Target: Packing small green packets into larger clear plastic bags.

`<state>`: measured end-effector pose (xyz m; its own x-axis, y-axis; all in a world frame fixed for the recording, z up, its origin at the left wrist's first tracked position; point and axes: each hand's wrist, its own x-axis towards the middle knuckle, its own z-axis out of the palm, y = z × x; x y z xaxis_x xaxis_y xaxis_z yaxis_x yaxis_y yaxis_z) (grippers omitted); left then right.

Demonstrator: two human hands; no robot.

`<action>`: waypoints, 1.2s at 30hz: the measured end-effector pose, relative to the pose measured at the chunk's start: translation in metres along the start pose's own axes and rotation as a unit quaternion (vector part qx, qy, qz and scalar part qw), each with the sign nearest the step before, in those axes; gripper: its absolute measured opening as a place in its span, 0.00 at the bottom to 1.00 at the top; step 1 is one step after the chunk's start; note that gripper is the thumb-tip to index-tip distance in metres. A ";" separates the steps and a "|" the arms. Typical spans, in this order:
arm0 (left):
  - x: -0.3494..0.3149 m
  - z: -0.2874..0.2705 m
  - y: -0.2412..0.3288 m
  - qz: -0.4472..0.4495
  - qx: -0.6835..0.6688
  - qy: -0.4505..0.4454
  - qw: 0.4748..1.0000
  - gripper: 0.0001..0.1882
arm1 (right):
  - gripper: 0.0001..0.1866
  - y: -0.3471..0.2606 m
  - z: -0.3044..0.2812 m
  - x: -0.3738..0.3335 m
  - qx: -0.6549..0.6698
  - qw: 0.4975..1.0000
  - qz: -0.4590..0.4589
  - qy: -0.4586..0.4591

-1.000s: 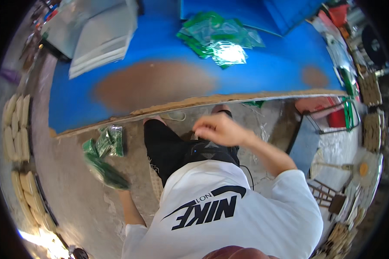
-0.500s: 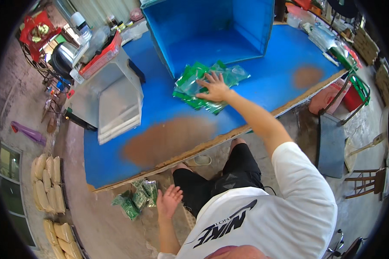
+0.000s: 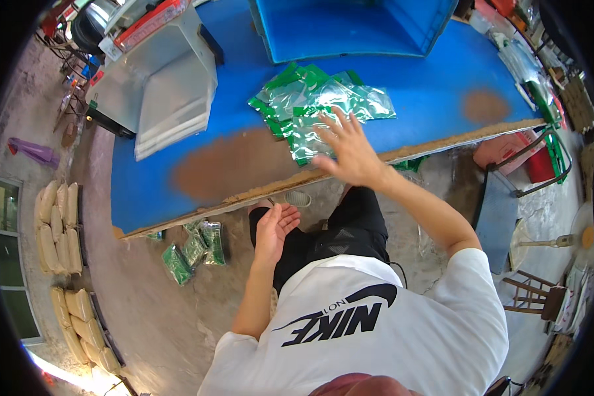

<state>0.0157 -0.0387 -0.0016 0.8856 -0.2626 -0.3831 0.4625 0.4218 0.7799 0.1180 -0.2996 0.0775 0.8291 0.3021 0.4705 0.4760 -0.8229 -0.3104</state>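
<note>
My right hand [image 3: 351,148] lies with fingers spread on a green-edged clear plastic bag [image 3: 305,135], the nearest of a loose, overlapping pile [image 3: 333,92] of such bags on the blue tabletop [image 3: 244,109]. That bag reaches almost to the table's front edge. My left hand [image 3: 277,228] is just off that edge, above my lap, with its fingers stretched out and nothing visible in it. Behind the pile, a blue plastic crate [image 3: 350,36] lies with its open side toward me.
A grey-white machine [image 3: 129,82] with a sloping tray of clear sheets stands at the table's left. Green packets [image 3: 195,245] lie on the floor. Filled sacks [image 3: 59,228] are stacked at left. A cart [image 3: 501,211] and a wooden stool [image 3: 538,297] stand at right.
My right hand has come toward me, and a bag now lies nearer the table edge. My left hand has risen toward the edge. The head view has tipped downward.
</note>
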 end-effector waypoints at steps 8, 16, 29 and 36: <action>0.004 0.025 -0.003 0.056 -0.038 0.077 0.995 0.14 | 0.33 -0.029 0.000 -0.030 0.185 0.961 -0.126 -0.161; 0.006 0.028 -0.018 -0.033 -0.142 0.075 0.986 0.16 | 0.22 -0.034 0.011 -0.031 0.094 0.971 -0.176 -0.128; -0.011 -0.007 0.007 0.050 -0.200 0.131 0.970 0.18 | 0.27 -0.003 0.069 0.045 0.019 0.972 -0.220 -0.085; -0.016 0.000 0.008 0.018 -0.109 0.097 0.989 0.17 | 0.15 -0.003 0.023 0.049 0.184 0.976 -0.120 0.002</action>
<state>0.0048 -0.0314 0.0113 0.8838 -0.0809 -0.4608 0.4096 0.6098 0.6785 0.1643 -0.2706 0.0824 0.6808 0.4624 0.5681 0.7293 -0.5005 -0.4666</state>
